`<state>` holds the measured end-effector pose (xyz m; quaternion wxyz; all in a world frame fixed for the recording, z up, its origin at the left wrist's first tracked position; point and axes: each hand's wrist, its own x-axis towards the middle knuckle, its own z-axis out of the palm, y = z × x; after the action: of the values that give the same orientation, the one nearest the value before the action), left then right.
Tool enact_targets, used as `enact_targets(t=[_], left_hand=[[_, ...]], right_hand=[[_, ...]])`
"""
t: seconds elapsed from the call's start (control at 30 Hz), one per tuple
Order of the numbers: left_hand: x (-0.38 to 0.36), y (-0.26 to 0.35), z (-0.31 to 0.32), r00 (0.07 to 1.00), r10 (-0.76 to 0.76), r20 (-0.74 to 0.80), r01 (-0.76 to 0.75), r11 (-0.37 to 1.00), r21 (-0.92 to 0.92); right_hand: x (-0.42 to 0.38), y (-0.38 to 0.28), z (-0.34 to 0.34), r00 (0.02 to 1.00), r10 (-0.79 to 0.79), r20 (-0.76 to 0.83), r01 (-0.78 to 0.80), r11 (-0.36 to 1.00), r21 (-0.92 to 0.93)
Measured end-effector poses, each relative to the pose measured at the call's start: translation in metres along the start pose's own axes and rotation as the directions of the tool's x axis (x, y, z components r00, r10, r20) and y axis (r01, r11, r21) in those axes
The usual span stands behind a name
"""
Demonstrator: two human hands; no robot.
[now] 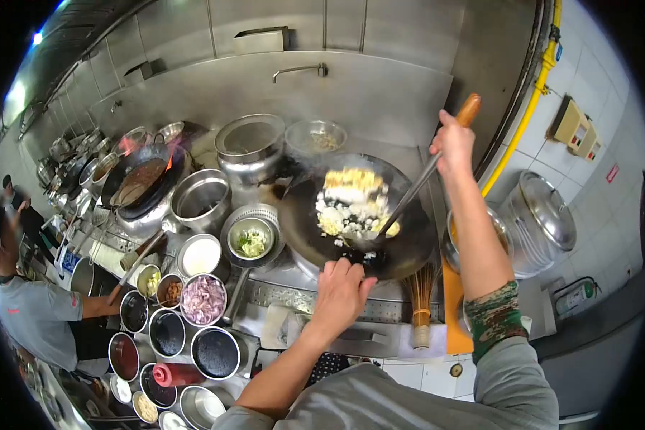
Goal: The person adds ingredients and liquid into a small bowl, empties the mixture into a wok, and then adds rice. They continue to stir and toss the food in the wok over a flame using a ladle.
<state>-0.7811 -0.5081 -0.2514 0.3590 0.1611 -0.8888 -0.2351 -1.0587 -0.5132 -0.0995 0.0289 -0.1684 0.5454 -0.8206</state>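
Note:
A large dark wok (408, 251) sits on the burner in front of me, holding white rice and yellow egg (355, 201). Fingers curled, my left hand (342, 295) grips the near rim of the wok. My right hand (454, 147) is closed around the upper handle of a long wok ladle (417, 188), whose wooden end sticks out above the fist. The ladle slants down to the left into the wok, its head partly hidden among the food. A bamboo brush (421, 308) stands just right of my left hand.
Bowls of chopped onion (203, 299), dark sauces and greens (251, 242) crowd the left side. Metal pots (202, 197) stand behind them. At far left a co-worker (43, 315) holds a wooden-handled tool beside another wok (143, 179). Lidded steel pots (545, 215) are at right.

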Motion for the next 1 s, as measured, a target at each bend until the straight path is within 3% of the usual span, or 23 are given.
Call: enact_targets(t=[0.07, 0.2, 0.27, 0.33, 0.4, 0.47, 0.53, 0.6, 0.67, 0.8, 0.83, 0.9, 1.0], left_hand=[[-0.004, -0.033, 0.031, 1.000, -0.010, 0.007, 0.010, 1.000, -0.007], [-0.056, -0.044, 0.033, 0.998, 0.010, 0.060, -0.012, 0.999, 0.037], [-0.059, -0.027, 0.012, 0.997, 0.079, 0.001, -0.079, 0.997, -0.022], [-0.026, -0.028, 0.012, 0.999, -0.028, 0.034, 0.027, 0.999, 0.033], [-0.006, -0.052, 0.030, 1.000, -0.007, 0.011, 0.007, 1.000, 0.016], [0.002, -0.070, 0.045, 1.000, -0.002, 0.027, 0.002, 1.000, 0.030], [0.006, -0.069, 0.047, 0.999, -0.006, 0.047, 0.003, 0.998, 0.062], [0.005, -0.068, 0.047, 0.995, -0.035, 0.098, 0.027, 0.996, 0.088], [0.005, -0.060, 0.041, 0.998, -0.008, 0.056, 0.003, 0.997, 0.083], [0.015, -0.039, 0.020, 0.997, 0.059, -0.047, -0.055, 0.996, 0.076], [0.007, -0.045, 0.026, 0.999, 0.038, -0.037, -0.035, 0.996, 0.077], [0.004, -0.067, 0.044, 0.992, 0.028, 0.125, -0.039, 0.996, 0.084], [-0.011, -0.031, 0.018, 0.990, -0.021, 0.138, 0.006, 0.994, 0.110]], right_hand=[[-0.009, 0.012, 0.015, 0.998, -0.063, -0.014, 0.062, 0.994, -0.088], [-0.019, 0.006, 0.011, 0.976, -0.192, 0.107, 0.181, 0.978, 0.103], [-0.012, -0.003, -0.005, 0.990, -0.066, 0.121, 0.046, 0.986, 0.162], [0.002, -0.004, -0.011, 0.982, -0.064, 0.176, 0.043, 0.992, 0.119], [0.002, -0.021, -0.006, 0.977, -0.080, 0.199, 0.051, 0.988, 0.144], [0.003, -0.019, -0.005, 0.976, -0.121, 0.181, 0.089, 0.980, 0.180], [0.012, 0.022, -0.009, 0.979, -0.195, 0.052, 0.184, 0.969, 0.166], [0.010, 0.066, -0.003, 0.982, -0.067, 0.177, 0.026, 0.974, 0.223], [0.021, 0.049, 0.012, 0.983, -0.009, 0.181, -0.024, 0.983, 0.181], [0.027, 0.040, 0.020, 0.982, -0.043, 0.186, 0.000, 0.974, 0.228], [0.022, 0.060, 0.025, 0.990, -0.004, 0.144, -0.030, 0.972, 0.232], [0.030, 0.070, 0.030, 0.989, 0.092, 0.116, -0.114, 0.973, 0.200], [0.066, 0.033, 0.023, 0.969, 0.201, 0.141, -0.213, 0.974, 0.076]])
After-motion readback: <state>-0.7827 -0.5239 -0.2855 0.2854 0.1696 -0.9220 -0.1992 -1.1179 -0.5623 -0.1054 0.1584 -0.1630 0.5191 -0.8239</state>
